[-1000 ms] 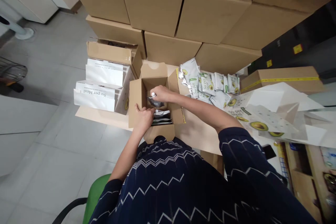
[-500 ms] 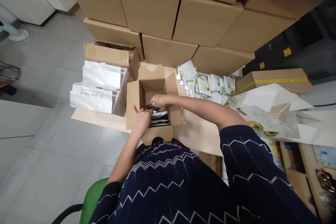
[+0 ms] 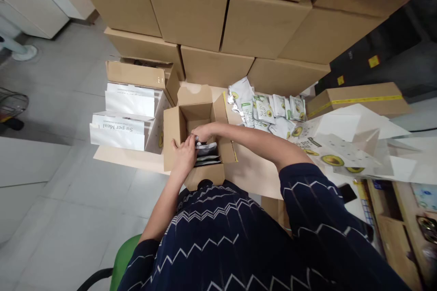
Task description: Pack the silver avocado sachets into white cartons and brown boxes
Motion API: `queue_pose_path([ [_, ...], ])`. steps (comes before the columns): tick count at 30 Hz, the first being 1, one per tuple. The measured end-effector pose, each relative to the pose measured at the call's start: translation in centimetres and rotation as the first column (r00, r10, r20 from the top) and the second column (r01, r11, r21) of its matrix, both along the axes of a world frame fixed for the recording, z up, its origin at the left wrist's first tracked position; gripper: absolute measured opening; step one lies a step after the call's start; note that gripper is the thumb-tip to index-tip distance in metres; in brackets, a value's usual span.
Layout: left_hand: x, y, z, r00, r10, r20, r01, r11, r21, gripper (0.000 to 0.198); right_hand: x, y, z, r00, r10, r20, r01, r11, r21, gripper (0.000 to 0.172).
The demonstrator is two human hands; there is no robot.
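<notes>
An open cardboard carton stands on the table in front of my body, flaps folded outward. Inside its near part several pouches stand in a row, silvery edges up. Over the carton's left wall lies my left hand, thumb apart and fingers stretched towards the pouches. My right hand reaches in from the right, its fingers closed at the top of a pouch behind the row. Most of that pouch is hidden by both hands, whose fingertips nearly meet.
White printed boxes stand left of the carton, beside an opened brown box. To the right lie a pile of white avocado-print pouches and unfolded printed cartons. Stacked brown boxes wall off the back. A green chair is behind me.
My left fingers have moved in closer to my right fingers at the pouch. My right hand has shifted slightly left. The camera view has shifted a little.
</notes>
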State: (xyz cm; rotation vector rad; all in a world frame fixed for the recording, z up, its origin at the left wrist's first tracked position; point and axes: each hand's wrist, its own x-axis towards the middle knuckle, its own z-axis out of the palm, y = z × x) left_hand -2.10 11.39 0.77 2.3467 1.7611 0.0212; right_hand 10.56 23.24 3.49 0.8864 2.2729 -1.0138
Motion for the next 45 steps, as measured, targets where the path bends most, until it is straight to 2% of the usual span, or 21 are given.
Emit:
queue_pose_path([
  [2,-0.1,0.0,-0.1,0.999,-0.022,-0.026,0.021,1.0,-0.021,0.051,0.8,0.1,1.2,0.997,-0.069,-0.037,0.07,0.997,0.022,0.044],
  [4,-0.3,0.1,-0.4,0.999,-0.024,-0.043,0.023,0.999,-0.031,0.052,2.2,0.3,2.8,0.955,-0.205,-0.212,0.207,0.978,-0.016,0.049],
  [5,-0.4,0.1,-0.6,0.999,-0.021,-0.044,0.02,0.999,-0.032,0.052,3.2,0.5,3.6,0.897,-0.282,-0.34,0.276,0.959,-0.065,0.048],
  [7,-0.5,0.1,-0.7,0.999,-0.019,-0.032,0.018,0.999,-0.03,0.051,5.7,1.3,4.7,0.678,-0.433,-0.594,0.418,0.892,-0.173,0.042],
  [9,-0.6,0.1,-0.7,1.0,-0.023,-0.016,0.023,0.999,-0.028,0.051,8.9,2.3,4.4,0.402,-0.536,-0.742,0.604,0.764,-0.225,0.037],
  [10,-0.6,0.1,-0.6,1.0,-0.028,-0.01,0.028,0.999,-0.028,0.05,10.6,2.9,3.7,0.294,-0.566,-0.77,0.712,0.667,-0.219,0.037],
  [11,-0.6,0.1,-0.5,1.0,-0.031,-0.006,0.031,0.999,-0.027,0.05,12.3,3.4,2.7,0.233,-0.599,-0.766,0.817,0.548,-0.18,0.037],
  [13,-0.5,0.1,-0.3,0.999,-0.033,-0.001,0.033,0.999,-0.023,0.05,15.3,3.8,-0.3,0.251,-0.729,-0.637,0.946,0.325,0.001,0.036],
  [14,-0.5,0.1,-0.2,0.999,-0.032,0.001,0.032,0.999,-0.023,0.05,16.5,3.6,-2.0,0.3,-0.813,-0.5,0.954,0.266,0.14,0.035],
  [16,-0.5,0.1,0.0,1.0,-0.031,0.004,0.031,0.999,-0.022,0.048,17.7,2.2,-5.4,0.358,-0.913,-0.196,0.907,0.29,0.306,0.035],
  [19,-0.5,0.1,-0.1,0.999,-0.035,0.008,0.035,0.999,-0.02,0.046,16.7,-2.0,-9.9,0.396,-0.912,0.111,0.85,0.41,0.33,0.057],
  [21,-0.5,0.1,-0.2,0.999,-0.037,0.013,0.037,0.999,-0.012,0.046,15.1,-5.4,-12.2,0.432,-0.894,0.123,0.794,0.441,0.418,0.073],
  [23,-0.6,0.1,-0.4,0.999,-0.037,0.016,0.037,0.999,-0.004,0.046,13.6,-8.6,-13.6,0.483,-0.87,0.097,0.742,0.466,0.482,0.076],
  [27,-0.7,0.1,-0.5,0.999,-0.04,0.027,0.04,0.999,-0.003,0.046,13.1,-11.9,-14.3,0.565,-0.825,0.026,0.738,0.519,0.431,0.057],
  [29,-0.7,0.1,-0.5,0.999,-0.042,0.034,0.042,0.999,-0.005,0.046,14.2,-11.9,-14.1,0.511,-0.858,-0.044,0.798,0.455,0.396,0.047],
  [32,-0.6,0.1,-0.6,0.999,-0.039,0.037,0.039,0.999,-0.011,0.045,16.4,-10.8,-14.2,0.254,-0.96,-0.119,0.884,0.18,0.432,0.053],
  [34,-0.6,0.1,-0.6,0.999,-0.033,0.036,0.033,0.999,-0.013,0.045,17.7,-9.7,-14.6,0.117,-0.987,-0.105,0.9,0.061,0.432,0.059],
  [36,-0.6,0.1,-0.6,0.999,-0.026,0.033,0.027,0.999,-0.017,0.044,18.5,-8.6,-15.1,0.079,-0.995,-0.057,0.924,0.051,0.378,0.053],
  [40,-0.7,0.0,-0.7,0.999,-0.021,0.045,0.022,1.0,-0.016,0.045,18.8,-7.3,-15.3,0.101,-0.995,0.012,0.957,0.101,0.272,0.025],
  [42,-0.7,-0.1,-0.8,0.999,-0.02,0.049,0.021,1.0,-0.01,0.046,18.6,-7.3,-14.7,0.133,-0.991,0.027,0.963,0.135,0.232,0.013],
  [45,-0.8,-0.1,-1.0,0.999,-0.022,0.047,0.023,1.0,-0.009,0.046,18.5,-7.7,-12.8,0.175,-0.984,0.005,0.973,0.174,0.153,0.016],
])
